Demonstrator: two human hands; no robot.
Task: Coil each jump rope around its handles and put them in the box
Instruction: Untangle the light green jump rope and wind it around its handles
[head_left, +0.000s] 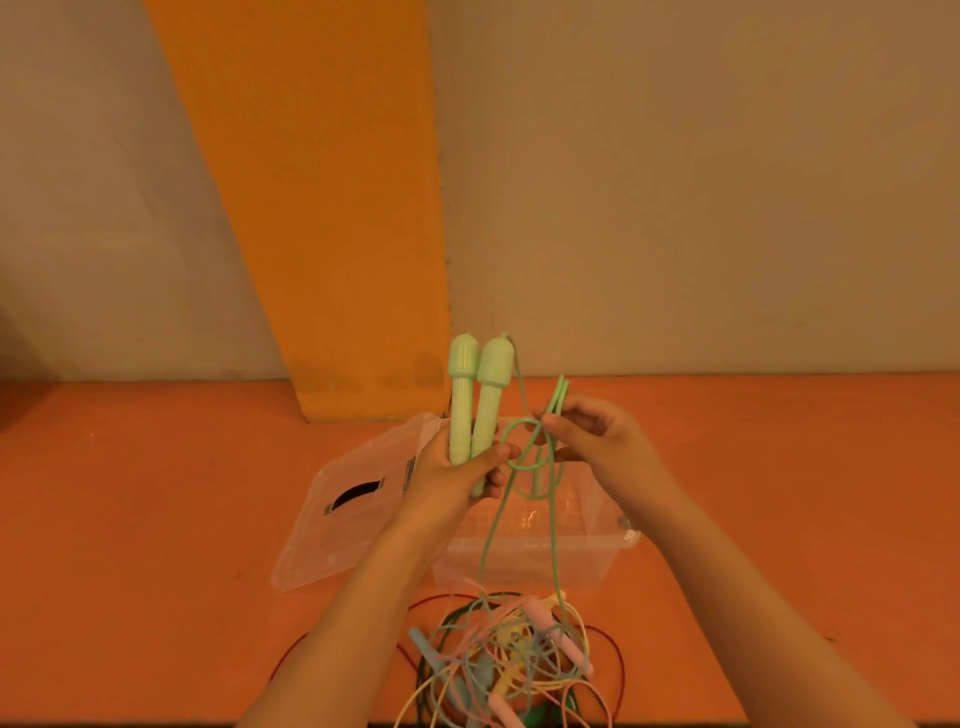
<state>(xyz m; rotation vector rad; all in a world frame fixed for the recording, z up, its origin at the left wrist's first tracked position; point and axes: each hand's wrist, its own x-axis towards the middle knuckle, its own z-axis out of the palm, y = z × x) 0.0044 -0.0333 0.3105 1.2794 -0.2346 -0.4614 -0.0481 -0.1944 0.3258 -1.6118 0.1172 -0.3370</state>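
Now I see left hand (457, 467) gripping both green handles (475, 400) upright above clear box (524, 551) — right hand (597, 441) pinching looped green rope (540, 457); other ropes (519, 660) tangled on orange floor (156, 519) near box.

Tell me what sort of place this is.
Probably an indoor play or activity room, though that is a guess: a bare wall with an orange stripe, an orange surface, and a pile of jump ropes beside a clear box.
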